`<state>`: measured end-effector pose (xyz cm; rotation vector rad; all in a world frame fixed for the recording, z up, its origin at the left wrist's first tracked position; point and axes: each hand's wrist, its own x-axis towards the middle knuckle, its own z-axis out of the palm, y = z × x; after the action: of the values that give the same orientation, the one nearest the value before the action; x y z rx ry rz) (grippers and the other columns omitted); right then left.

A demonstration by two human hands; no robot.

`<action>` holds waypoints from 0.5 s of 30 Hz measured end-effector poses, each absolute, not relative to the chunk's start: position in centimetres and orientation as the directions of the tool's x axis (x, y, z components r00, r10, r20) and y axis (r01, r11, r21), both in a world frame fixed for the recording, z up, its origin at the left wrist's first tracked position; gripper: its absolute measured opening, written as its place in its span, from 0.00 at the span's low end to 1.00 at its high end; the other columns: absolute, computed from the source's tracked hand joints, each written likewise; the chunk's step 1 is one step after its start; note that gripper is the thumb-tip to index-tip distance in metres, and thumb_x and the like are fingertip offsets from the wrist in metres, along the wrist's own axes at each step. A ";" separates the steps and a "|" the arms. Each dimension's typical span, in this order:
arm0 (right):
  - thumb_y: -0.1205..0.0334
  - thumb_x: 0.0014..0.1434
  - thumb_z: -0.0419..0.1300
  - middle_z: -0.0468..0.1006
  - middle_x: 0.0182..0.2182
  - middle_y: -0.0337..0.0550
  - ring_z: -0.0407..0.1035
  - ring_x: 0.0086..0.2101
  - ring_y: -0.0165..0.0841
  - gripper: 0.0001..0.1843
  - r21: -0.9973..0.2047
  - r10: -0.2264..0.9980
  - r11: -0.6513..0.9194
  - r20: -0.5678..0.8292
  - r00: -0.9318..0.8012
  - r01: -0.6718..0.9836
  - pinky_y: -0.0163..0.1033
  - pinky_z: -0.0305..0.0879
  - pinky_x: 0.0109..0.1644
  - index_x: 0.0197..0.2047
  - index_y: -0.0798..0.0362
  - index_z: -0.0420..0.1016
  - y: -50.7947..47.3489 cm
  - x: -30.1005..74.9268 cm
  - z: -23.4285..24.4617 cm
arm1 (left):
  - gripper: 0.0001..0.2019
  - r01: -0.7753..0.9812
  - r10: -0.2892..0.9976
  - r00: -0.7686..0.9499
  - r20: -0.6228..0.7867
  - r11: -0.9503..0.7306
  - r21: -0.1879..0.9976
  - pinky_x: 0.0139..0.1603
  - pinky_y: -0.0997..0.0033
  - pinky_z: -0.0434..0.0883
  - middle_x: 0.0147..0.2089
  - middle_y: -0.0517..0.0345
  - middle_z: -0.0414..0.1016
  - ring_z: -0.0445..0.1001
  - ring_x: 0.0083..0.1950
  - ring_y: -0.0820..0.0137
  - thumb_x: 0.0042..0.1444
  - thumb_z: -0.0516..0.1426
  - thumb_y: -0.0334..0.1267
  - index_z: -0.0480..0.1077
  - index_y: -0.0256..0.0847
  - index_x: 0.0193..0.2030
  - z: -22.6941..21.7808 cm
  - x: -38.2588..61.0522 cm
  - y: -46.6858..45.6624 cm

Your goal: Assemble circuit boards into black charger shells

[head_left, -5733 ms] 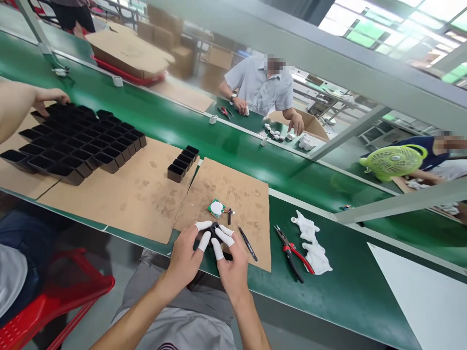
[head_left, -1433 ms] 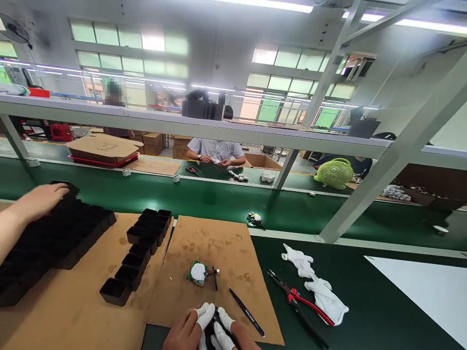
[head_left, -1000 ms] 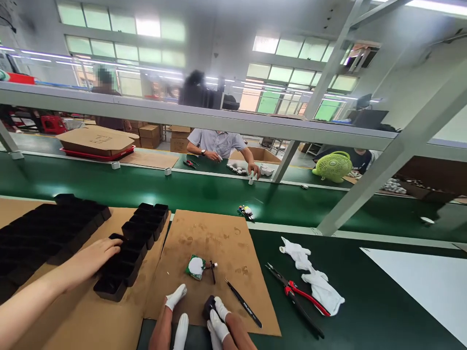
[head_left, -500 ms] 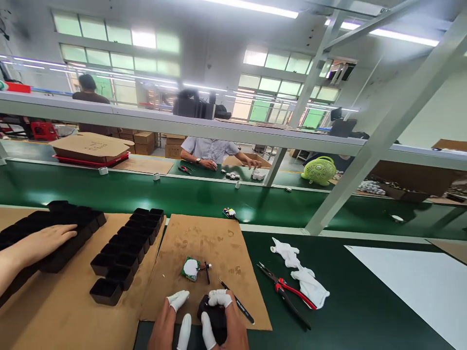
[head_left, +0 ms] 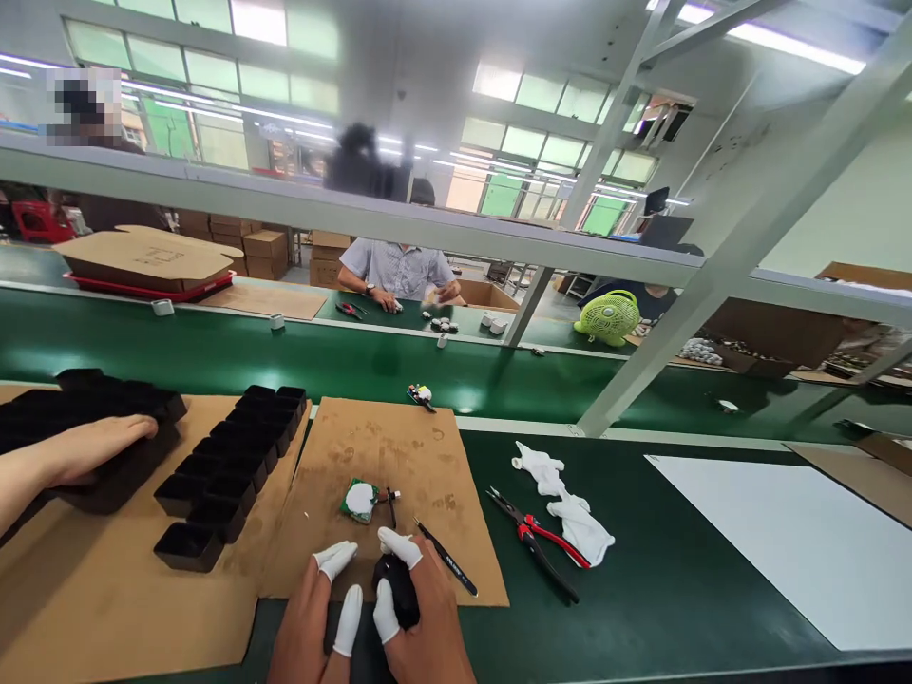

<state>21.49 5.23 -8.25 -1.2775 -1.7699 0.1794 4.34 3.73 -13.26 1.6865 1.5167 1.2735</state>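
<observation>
My right hand [head_left: 420, 598], with white finger cots on thumb and index finger, grips a rounded black piece [head_left: 405, 591] at the near edge of the cardboard. Beside it on the left is my left hand [head_left: 313, 608], also wearing white cots; its thumb and fingers are apart with nothing seen between them. Just beyond my hands lies a green circuit board [head_left: 360, 501] with a white pad on top and a small dark part attached by its right side. Black tweezers [head_left: 447, 559] rest on the cardboard mat [head_left: 377, 446] to the right of my right hand.
Red-and-black pliers [head_left: 538, 541] and crumpled white gloves [head_left: 577, 522] lie to the right. Rows of black boxes [head_left: 238, 456] stand left, where another person's hand [head_left: 106, 446] touches a stack. A green belt [head_left: 356, 356] carrying small parts runs beyond; a co-worker [head_left: 399, 271] sits across it.
The view has shifted, so most things appear further left and higher. Small parts on the belt have drifted left. My right hand still holds the black piece, its index finger now straighter.
</observation>
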 end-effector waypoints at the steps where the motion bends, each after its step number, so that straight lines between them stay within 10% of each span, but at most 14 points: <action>1: 0.71 0.67 0.59 0.88 0.51 0.46 0.85 0.50 0.42 0.32 -0.596 0.820 0.449 0.570 -0.043 0.666 0.46 0.86 0.58 0.70 0.41 0.78 5.1 21.4 -7.9 | 0.24 0.456 0.962 -0.058 0.268 -0.213 0.864 0.78 0.41 0.76 0.71 0.43 0.81 0.73 0.80 0.47 0.79 0.51 0.49 0.74 0.45 0.73 -12.9 4.2 3.7; 9: 0.59 0.71 0.73 0.88 0.58 0.52 0.86 0.55 0.46 0.30 -0.674 0.871 0.372 0.492 0.012 0.639 0.52 0.86 0.62 0.73 0.44 0.76 3.0 23.3 -7.1 | 0.22 0.492 0.981 -0.015 0.195 -0.162 0.856 0.83 0.32 0.66 0.76 0.41 0.76 0.68 0.83 0.47 0.78 0.52 0.43 0.73 0.44 0.74 -11.3 3.7 3.1; 15: 0.71 0.75 0.65 0.86 0.63 0.51 0.84 0.61 0.42 0.27 -0.563 0.778 0.561 0.610 -0.154 0.606 0.46 0.85 0.65 0.72 0.40 0.80 2.0 24.2 -7.7 | 0.30 0.544 0.932 0.212 0.294 -0.362 0.757 0.79 0.41 0.75 0.75 0.41 0.79 0.77 0.76 0.51 0.71 0.53 0.31 0.70 0.43 0.78 -10.3 3.6 2.8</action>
<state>24.23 1.99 -7.71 -1.1292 -1.8544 0.2286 3.57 2.83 -10.34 1.9919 1.3623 1.0208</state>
